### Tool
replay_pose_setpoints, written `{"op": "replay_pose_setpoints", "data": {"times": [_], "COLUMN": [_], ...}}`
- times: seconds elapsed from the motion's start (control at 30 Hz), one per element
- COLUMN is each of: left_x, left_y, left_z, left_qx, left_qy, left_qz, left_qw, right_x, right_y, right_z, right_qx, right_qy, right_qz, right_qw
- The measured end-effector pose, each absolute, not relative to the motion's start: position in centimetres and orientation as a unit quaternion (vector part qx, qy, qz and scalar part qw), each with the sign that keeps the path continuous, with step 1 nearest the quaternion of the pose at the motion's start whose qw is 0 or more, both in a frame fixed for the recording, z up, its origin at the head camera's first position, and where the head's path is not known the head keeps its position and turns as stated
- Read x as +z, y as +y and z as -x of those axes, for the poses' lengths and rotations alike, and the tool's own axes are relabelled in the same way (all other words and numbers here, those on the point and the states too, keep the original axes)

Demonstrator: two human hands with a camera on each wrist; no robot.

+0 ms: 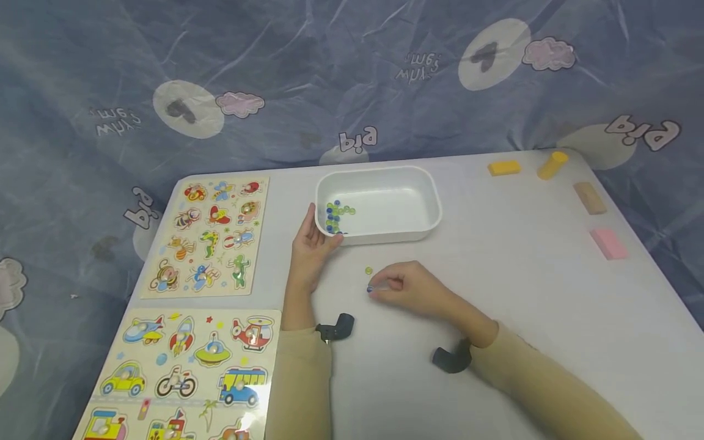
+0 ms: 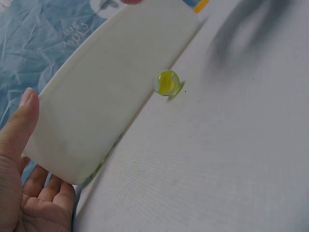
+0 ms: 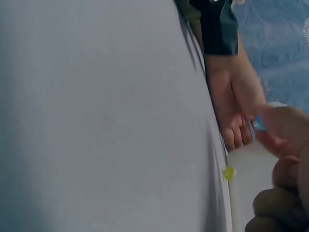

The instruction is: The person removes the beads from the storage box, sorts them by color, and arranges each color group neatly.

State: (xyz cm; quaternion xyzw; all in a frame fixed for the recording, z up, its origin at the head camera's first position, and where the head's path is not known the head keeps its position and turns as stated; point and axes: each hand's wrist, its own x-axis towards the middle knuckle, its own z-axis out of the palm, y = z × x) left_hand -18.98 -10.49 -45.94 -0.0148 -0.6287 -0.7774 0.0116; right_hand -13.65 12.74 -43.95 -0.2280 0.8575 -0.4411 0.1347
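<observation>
A white plastic tub [image 1: 385,238] stands at the table's back middle, with several green and blue marbles [image 1: 333,219] gathered at its left end. My left hand [image 1: 311,255] holds the tub's front left corner, thumb at the front rim and fingers along the left side. In front of the tub, my right hand [image 1: 415,289] pinches a blue marble [image 1: 370,289] between thumb and index finger, just above the table. One yellow-green marble [image 1: 368,270] lies loose between the tub and my right fingertips; the left wrist view shows this yellow-green marble [image 2: 166,83] near the tub's wall.
Two wooden peg puzzles lie at the left, an insect board [image 1: 220,287] behind a vehicle board [image 1: 206,327]. Along the back right edge are a yellow block [image 1: 504,168], a yellow cylinder [image 1: 552,165], a brown block [image 1: 590,198] and a pink block [image 1: 608,244].
</observation>
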Motion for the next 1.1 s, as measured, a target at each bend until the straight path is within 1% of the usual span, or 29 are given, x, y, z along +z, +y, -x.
{"op": "replay_pose_setpoints", "data": {"times": [0.2, 0.57, 0.7, 0.9, 1.1], "left_x": [-46.1, -46.2, -46.2, -47.3, -46.1], "left_y": [-10.5, -10.5, -10.5, -10.5, -10.5], "left_z": [19.0, 19.1, 19.1, 19.5, 19.0], "left_qx": [-0.776, -0.781, -0.780, -0.783, -0.782], "left_qy": [-0.631, -0.623, -0.624, -0.621, -0.622], "left_qz": [0.017, 0.032, 0.030, 0.029, 0.030], "left_qw": [0.012, 0.020, 0.019, 0.026, 0.019], "right_x": [-45.2, -45.6, -45.7, -46.0, -45.7], "right_y": [12.2, 11.7, 11.6, 11.6, 11.6], "right_z": [12.5, 12.1, 12.1, 12.1, 12.1], "right_qx": [-0.416, -0.311, -0.302, -0.298, -0.302], "right_qy": [0.864, 0.903, 0.908, 0.910, 0.906], "right_qz": [0.243, 0.272, 0.266, 0.267, 0.276], "right_qw": [0.148, 0.117, 0.114, 0.110, 0.110]}}
